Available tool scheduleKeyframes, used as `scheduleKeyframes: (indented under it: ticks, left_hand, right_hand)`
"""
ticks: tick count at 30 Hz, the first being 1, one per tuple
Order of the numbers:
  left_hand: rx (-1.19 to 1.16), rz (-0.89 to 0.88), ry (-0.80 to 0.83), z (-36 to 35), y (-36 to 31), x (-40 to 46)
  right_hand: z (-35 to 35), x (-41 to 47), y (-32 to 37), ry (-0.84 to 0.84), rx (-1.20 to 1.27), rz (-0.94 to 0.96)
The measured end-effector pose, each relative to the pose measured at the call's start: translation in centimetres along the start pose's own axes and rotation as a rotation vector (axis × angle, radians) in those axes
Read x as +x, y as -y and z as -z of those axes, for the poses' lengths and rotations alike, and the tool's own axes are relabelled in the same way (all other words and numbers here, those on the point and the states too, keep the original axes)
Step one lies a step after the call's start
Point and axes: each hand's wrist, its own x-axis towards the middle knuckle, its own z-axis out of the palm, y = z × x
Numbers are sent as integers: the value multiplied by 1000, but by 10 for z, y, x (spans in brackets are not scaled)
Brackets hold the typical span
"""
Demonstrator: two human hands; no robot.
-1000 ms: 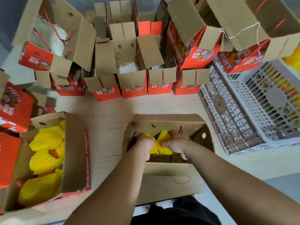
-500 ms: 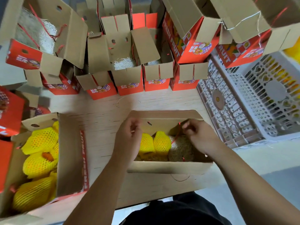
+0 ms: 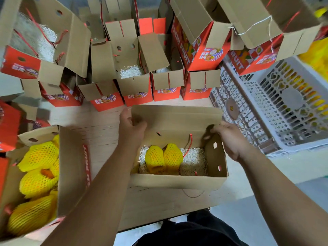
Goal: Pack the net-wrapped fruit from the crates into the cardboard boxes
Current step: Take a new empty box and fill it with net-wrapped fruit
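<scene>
Both hands grip the box's (image 3: 177, 180) far flap (image 3: 177, 118), left hand (image 3: 132, 127) and right hand (image 3: 229, 137) at opposite ends. Two fruits (image 3: 164, 157) lie below, between them. The crate (image 3: 287, 107) sits far right, nearer the right hand.

Both forearms bare, no sleeves in view. No watch, rings or gloves on the left hand (image 3: 132, 129) or right hand (image 3: 230, 139). Black fabric garment (image 3: 191, 231) at bottom edge, plain, unmarked.

left box (image 3: 71, 174) cut by edge | crate fruit (image 3: 316, 55) blurred, cropped
</scene>
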Motion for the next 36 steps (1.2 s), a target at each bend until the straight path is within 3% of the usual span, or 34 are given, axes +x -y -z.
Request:
scheduleKeyframes:
  ticks: [3, 5, 11, 14, 17, 22, 28, 33, 36]
  left_hand:
    - [8, -119, -50, -1, 12, -9]
    - [9, -169, -45, 1, 17, -14]
    - [96, -316, -60, 7, 33, -18]
    - [121, -377, -83, 5, 37, -16]
    - [131, -417, -101, 2, 40, -15]
    - [149, -421, -122, 2, 43, -15]
    - [175, -423, -122, 1, 43, -13]
    - [195, -415, -114, 4, 44, -11]
    - [179, -389, -113, 4, 43, -11]
  right_hand:
    - [13, 0, 10, 300, 391, -77]
    - [19, 6, 16, 361, 376, -156]
    - [-6, 34, 46, 619, -649, -76]
    - [-27, 43, 59, 667, -934, -40]
    - [-33, 51, 62, 687, -1052, -34]
    - [-32, 64, 61, 673, -966, -166]
    - [-41, 72, 53, 565, -953, -10]
    - [-80, 70, 71, 384, -635, 88]
    - [-107, 65, 101, 425, -339, 99]
